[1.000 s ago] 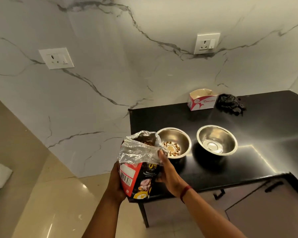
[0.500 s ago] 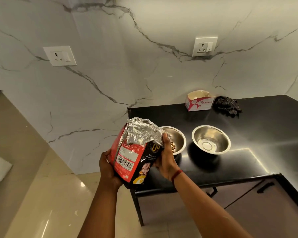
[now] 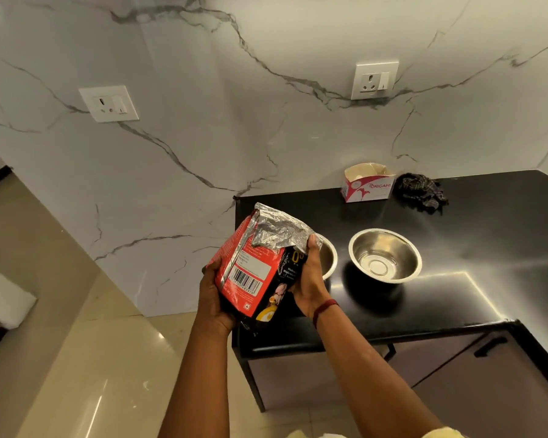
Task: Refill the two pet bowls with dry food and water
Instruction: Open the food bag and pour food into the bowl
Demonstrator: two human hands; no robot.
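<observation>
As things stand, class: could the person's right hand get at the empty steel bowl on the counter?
Probably not at once: the right hand is gripping the food bag. The path looks free, though, with bare black counter between it and the empty bowl.

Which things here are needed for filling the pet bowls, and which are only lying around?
Needed for the job:
- food bag, held by left hand and right hand
- left bowl, partly hidden
- right bowl

Only lying around:
- small carton
- dark cloth
- wall sockets
</observation>
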